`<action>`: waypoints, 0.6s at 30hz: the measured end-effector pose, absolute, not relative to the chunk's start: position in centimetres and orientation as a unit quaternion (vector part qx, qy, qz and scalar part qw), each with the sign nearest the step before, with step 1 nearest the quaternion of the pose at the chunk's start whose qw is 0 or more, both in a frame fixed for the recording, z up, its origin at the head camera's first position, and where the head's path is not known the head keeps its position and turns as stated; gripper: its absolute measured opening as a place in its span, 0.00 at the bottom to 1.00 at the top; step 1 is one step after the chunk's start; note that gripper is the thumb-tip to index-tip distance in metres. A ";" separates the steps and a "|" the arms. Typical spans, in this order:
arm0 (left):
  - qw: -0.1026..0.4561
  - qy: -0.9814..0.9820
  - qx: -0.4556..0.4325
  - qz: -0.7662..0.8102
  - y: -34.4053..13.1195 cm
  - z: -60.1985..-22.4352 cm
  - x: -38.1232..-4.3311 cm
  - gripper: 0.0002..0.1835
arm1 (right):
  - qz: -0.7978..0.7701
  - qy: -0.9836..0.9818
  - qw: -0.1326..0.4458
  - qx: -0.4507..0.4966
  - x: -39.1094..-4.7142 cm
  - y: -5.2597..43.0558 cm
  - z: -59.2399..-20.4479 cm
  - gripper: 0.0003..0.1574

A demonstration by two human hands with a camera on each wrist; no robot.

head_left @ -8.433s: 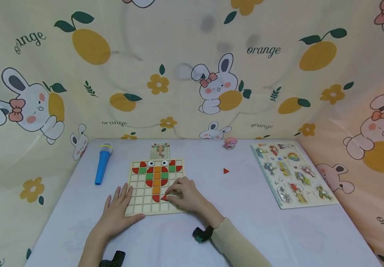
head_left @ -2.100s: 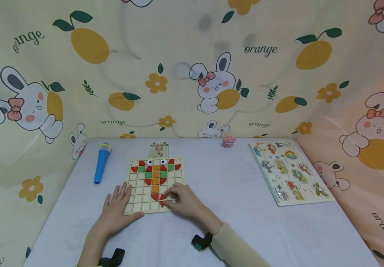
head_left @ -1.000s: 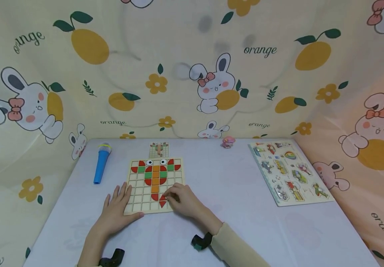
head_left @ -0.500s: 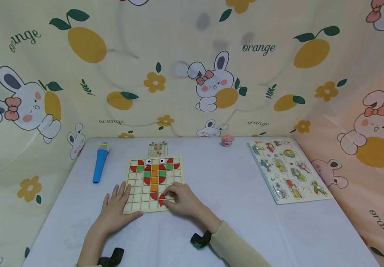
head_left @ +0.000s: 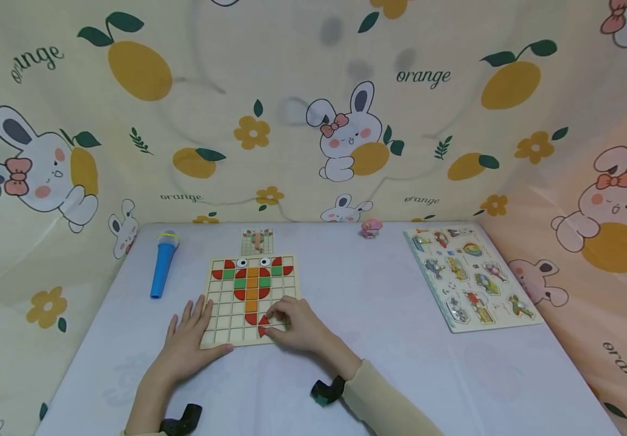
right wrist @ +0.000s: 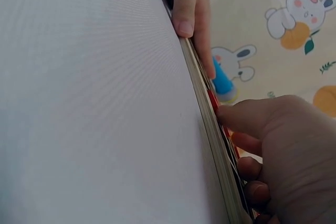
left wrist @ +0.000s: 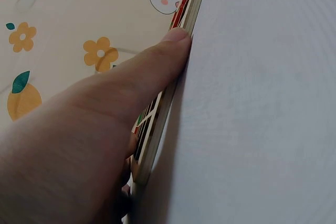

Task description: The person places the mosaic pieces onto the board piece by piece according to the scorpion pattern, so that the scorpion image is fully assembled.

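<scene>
A pale wooden grid board [head_left: 226, 323] lies on the white table, bearing red, green and orange pieces and two eye pieces. My left hand [head_left: 185, 346] rests flat over its left side, fingers spread, thumb along the near edge. At the board's lower middle, my right hand [head_left: 301, 327] has thumb and forefinger on two red triangle pieces. The upper triangle [head_left: 263, 320] is by the forefinger; the lower triangle [head_left: 261, 332] meets the thumb. The right wrist view shows the thumb against a red piece [right wrist: 213, 100]; how firmly it pinches is hard to see.
Behind the board lies a small pattern card [head_left: 257, 242]. A blue toy microphone [head_left: 163, 271] is at the left, a pink figurine [head_left: 371, 228] at the back edge. On the right lies a picture puzzle board [head_left: 468, 284]. A patterned cloth [head_left: 291, 163] hangs behind the table.
The red triangle that lay on the table to the right is now on the board below the other. Within the last second my right thumb has come down onto it. My left hand stays put.
</scene>
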State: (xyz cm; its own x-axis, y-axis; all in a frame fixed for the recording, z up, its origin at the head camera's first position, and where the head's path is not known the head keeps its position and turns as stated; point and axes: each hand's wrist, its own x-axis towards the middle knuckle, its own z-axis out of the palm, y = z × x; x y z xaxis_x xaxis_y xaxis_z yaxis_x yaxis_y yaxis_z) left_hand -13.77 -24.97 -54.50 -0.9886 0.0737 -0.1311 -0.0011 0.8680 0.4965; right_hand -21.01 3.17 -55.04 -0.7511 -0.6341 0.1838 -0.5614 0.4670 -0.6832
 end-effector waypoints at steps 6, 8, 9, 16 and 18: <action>0.073 0.963 0.016 0.259 -25.1 -54.4 -14.0 0.69 | -0.422 0.839 0.051 -0.340 -21.2 3.2 -54.9 0.10; 0.071 0.962 0.016 0.263 -25.1 -54.3 -14.0 0.69 | -0.433 0.837 0.049 -0.331 -21.2 3.1 -54.8 0.11; 0.067 0.962 0.016 0.264 -25.2 -54.2 -14.1 0.69 | -0.438 0.836 0.046 -0.327 -21.3 3.1 -54.8 0.12; 0.052 0.964 0.023 0.259 -25.4 -54.4 -14.1 0.68 | -0.454 0.838 0.031 -0.301 -21.3 3.0 -54.9 0.12; 0.053 0.964 0.024 0.261 -25.5 -54.7 -14.0 0.68 | -0.453 0.840 0.029 -0.299 -21.1 3.1 -55.1 0.11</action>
State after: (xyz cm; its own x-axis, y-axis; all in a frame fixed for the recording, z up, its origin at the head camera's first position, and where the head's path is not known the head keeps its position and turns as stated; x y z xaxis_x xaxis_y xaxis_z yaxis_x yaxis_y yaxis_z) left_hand -14.04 -25.48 -54.73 -0.9934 0.0728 -0.0889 0.0181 0.8631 0.5047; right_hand -21.12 3.13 -55.12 -0.8198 -0.5277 0.2223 -0.4757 0.4115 -0.7775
